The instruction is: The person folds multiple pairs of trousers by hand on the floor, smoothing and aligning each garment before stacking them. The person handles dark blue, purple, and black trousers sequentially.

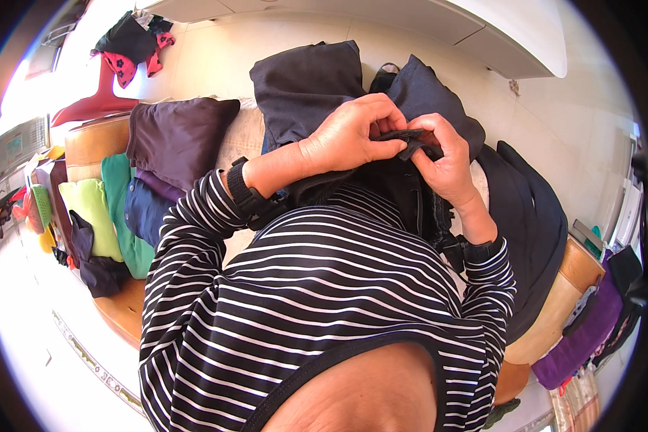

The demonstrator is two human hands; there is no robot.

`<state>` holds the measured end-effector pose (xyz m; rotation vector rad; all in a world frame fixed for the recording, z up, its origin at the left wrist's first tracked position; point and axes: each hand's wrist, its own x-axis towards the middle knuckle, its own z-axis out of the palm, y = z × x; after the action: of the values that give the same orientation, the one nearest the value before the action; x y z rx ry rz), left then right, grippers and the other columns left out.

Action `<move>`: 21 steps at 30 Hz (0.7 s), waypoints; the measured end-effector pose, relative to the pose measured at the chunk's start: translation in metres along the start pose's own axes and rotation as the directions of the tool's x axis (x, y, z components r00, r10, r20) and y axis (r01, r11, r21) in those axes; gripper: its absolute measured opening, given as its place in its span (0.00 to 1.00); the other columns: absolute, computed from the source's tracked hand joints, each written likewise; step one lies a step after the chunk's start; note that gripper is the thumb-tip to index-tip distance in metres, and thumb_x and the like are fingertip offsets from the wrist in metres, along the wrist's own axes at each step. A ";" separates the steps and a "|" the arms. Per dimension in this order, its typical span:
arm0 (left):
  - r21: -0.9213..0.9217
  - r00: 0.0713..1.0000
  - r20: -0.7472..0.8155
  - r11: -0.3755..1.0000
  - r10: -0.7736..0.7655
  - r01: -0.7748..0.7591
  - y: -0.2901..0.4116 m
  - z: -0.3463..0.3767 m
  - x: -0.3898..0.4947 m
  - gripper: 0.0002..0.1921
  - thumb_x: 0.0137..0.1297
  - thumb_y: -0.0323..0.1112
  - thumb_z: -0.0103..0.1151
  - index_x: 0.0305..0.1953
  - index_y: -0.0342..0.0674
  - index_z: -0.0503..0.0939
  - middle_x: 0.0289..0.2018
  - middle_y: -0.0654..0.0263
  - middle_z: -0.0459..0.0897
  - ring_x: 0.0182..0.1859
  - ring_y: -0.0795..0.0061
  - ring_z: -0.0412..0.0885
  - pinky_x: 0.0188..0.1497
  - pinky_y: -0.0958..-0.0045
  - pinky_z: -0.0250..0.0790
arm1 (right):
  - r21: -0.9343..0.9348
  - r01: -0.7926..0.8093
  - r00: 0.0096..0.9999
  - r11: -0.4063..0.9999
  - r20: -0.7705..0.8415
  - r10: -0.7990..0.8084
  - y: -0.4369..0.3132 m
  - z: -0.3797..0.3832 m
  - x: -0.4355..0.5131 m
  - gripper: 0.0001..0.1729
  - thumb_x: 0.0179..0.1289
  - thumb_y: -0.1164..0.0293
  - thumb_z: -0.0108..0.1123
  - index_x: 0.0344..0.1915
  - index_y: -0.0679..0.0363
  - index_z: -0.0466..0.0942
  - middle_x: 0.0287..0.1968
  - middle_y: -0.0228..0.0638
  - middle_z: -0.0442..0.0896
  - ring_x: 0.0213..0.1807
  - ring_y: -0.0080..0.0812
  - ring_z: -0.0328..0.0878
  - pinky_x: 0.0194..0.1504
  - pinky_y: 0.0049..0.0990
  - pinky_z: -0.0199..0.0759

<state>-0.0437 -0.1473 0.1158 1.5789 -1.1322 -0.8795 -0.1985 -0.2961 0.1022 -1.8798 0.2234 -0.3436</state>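
Dark trousers (308, 86) lie across my lap, with their dark cloth bunched against my striped shirt. My left hand (351, 132) pinches a narrow fold of black cloth (405, 141) between thumb and fingers. From the other side my right hand (443, 156) grips the same fold, its thumb and forefinger close to the left fingertips. Below the hands the black garment (405, 189) hangs down to my waist; what lies inside the fold is hidden by my fingers.
Left of me, a dark brown folded garment (181, 137) and green (124, 210), lime (89, 208) and blue garments (148, 208) lie on the seat. Dark trousers (524, 232) drape at right, near a purple cloth (583, 335). A white cabinet (437, 27) stands ahead; a red chair (100, 97) holds clothes.
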 end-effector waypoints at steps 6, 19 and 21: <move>-0.071 0.984 0.039 0.981 -0.176 0.178 -0.001 -0.008 -0.001 0.11 0.60 0.29 0.70 0.43 0.39 0.82 0.39 0.71 0.80 0.41 0.82 0.80 0.44 0.75 0.74 | -0.099 0.031 0.999 0.995 0.021 -0.029 -0.003 0.002 0.004 0.16 0.54 0.81 0.66 0.43 0.63 0.75 0.35 0.35 0.76 0.30 0.29 0.76 0.35 0.24 0.71; 0.123 0.994 -0.102 0.992 0.029 -0.016 0.004 0.001 -0.005 0.08 0.58 0.24 0.67 0.39 0.36 0.82 0.34 0.66 0.80 0.33 0.77 0.79 0.36 0.75 0.73 | -0.047 -0.054 0.993 0.997 0.101 0.059 -0.010 -0.006 0.008 0.14 0.57 0.81 0.64 0.45 0.64 0.79 0.36 0.34 0.77 0.34 0.27 0.75 0.37 0.23 0.69; 0.186 0.991 -0.120 0.982 0.064 -0.041 0.006 0.002 -0.005 0.08 0.57 0.23 0.67 0.39 0.35 0.81 0.34 0.64 0.80 0.32 0.75 0.79 0.36 0.74 0.73 | -0.007 -0.065 0.987 0.998 0.144 0.065 -0.009 -0.011 0.007 0.14 0.59 0.79 0.64 0.47 0.65 0.79 0.37 0.33 0.78 0.36 0.25 0.74 0.39 0.22 0.68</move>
<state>-0.0486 -0.1436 0.1210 1.7205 -1.1858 -0.6461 -0.1953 -0.3053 0.1150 -1.8857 0.1866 -0.1622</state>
